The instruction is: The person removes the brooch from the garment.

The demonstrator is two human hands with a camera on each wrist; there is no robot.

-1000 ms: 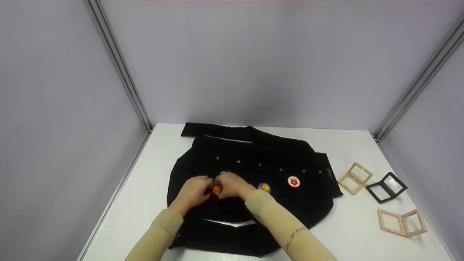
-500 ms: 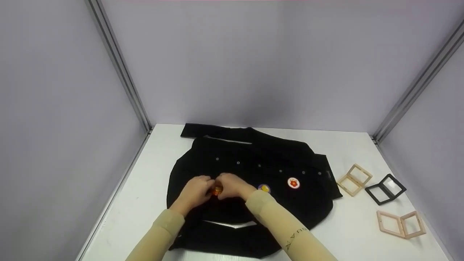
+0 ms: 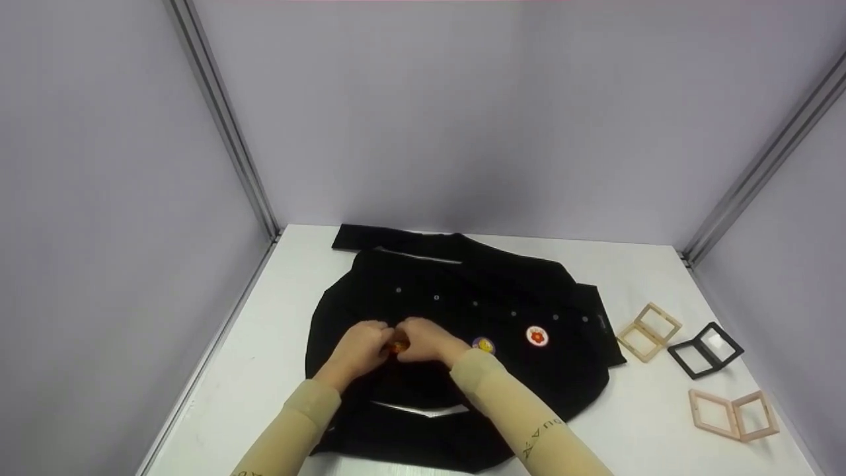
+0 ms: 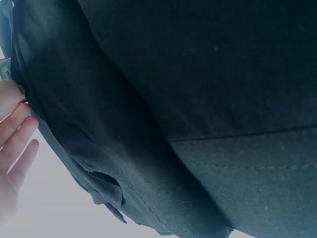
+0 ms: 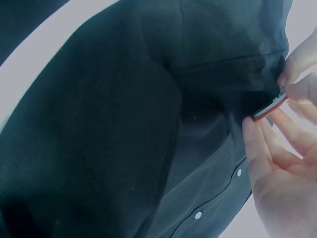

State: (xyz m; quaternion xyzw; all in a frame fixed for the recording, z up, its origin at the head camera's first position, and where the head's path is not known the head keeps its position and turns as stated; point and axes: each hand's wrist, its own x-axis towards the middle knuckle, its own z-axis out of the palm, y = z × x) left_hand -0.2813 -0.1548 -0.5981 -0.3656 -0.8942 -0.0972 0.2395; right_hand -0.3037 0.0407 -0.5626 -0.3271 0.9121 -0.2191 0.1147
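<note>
A black buttoned shirt (image 3: 529, 370) lies spread on the table, with its row of small buttons running across it. Both hands meet over its left half, at a round orange-red pin badge (image 3: 398, 347). My right hand (image 3: 428, 340) holds the badge by its rim; the right wrist view shows the badge (image 5: 271, 108) edge-on against the cloth. Fingers of my left hand (image 3: 360, 346) pinch the badge's other side, at its back. Much of the badge is hidden by the fingers. In the left wrist view, my left hand (image 4: 15, 134) shows at the shirt's raised edge.
A purple-and-yellow badge (image 3: 485, 345) and a white badge with a red flower (image 3: 537, 336) sit on the shirt. Along the table's right side stand three hinged frames: light wood (image 3: 649, 332), black (image 3: 706, 350) and pinkish wood (image 3: 733, 415). Grey panels (image 3: 489, 119) enclose the table (image 3: 225, 390).
The badge has tilted between the fingers, so less of its orange face shows in the head view. Both hands stay in nearly the same place, drawn slightly closer together.
</note>
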